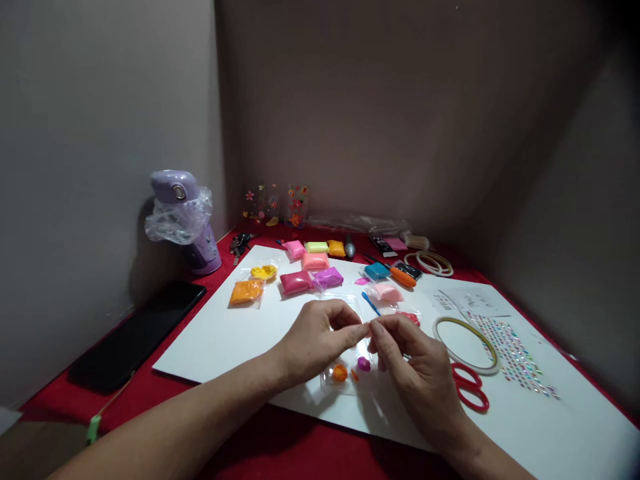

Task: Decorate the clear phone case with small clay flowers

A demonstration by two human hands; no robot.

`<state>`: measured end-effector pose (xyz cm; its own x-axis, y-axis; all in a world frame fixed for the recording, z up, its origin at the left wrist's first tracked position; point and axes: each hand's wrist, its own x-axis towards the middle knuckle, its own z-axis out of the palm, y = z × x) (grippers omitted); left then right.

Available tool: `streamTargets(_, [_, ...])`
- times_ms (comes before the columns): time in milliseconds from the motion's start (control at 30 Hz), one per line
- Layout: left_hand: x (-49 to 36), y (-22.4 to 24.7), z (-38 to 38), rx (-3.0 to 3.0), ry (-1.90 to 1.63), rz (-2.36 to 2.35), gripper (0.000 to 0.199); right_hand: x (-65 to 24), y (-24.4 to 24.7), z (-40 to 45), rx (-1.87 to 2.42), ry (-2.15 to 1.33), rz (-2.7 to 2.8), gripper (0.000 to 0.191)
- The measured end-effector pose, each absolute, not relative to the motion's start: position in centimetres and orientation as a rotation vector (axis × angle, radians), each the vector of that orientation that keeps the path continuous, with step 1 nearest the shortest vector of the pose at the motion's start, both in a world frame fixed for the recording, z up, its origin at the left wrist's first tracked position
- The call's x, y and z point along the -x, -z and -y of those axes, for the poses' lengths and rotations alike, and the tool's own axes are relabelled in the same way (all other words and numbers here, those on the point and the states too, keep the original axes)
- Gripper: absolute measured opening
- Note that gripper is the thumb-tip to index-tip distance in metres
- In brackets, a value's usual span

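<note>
My left hand (320,337) and my right hand (413,357) meet fingertip to fingertip above a white board (210,340). Both are closed in a pinch; whatever sits between the fingertips is too small to make out. Beneath them lies a clear plastic case (327,388), partly hidden by the hands. On it are an orange clay piece (340,373), a purple clay piece (364,364) and a thin orange bit (355,375). Close behind the hands are a pale pink clay packet (386,292) and a blue tool (371,303).
Several clay packets (297,283) lie toward the back. Red-handled scissors (470,387), a tape roll (467,345) and a sheet of gems (515,353) are at right. A black phone (137,337) and a purple bottle (203,250) stand left on the red cloth (280,443).
</note>
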<state>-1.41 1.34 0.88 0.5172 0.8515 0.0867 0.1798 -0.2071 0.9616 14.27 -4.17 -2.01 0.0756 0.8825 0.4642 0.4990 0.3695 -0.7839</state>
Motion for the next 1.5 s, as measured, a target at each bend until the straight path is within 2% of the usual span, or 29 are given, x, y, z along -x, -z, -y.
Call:
streamTargets(233, [1.4,-0.7,-1.5,-1.64,-0.79,-0.852,0.012,-14.3,2.2,4.0,1.254,-0.457,1.579,0.019])
streamTargets(467, [1.5,-1.0,-1.8,-1.604,-0.815,-0.873,0.022,-14.4,2.2,4.1,1.259,-0.458,1.561,0.018])
streamTargets(767, [4.8,-2.0,-6.3,-1.886,-1.194,-1.429,0.023,-14.4,2.3,4.1,1.28,-0.444,1.546,0.02])
streamTargets(967, [5.7,-1.8,-7.3,-2.187,-0.916,-1.792,0.018,-14.5,2.4,4.0,1.282,-0.401,1.567,0.02])
streamTargets(1233, [6.2,-1.5,-7.1,-2.503,-0.341,-1.639,0.016,-14.6,2.2,3.9,1.273,-0.338,1.593,0.02])
streamTargets(1500, [5.6,-1.6,-6.3,-2.681,-0.207,-1.77,0.011,-14.5,2.1,4.0,1.26,-0.328,1.609,0.019])
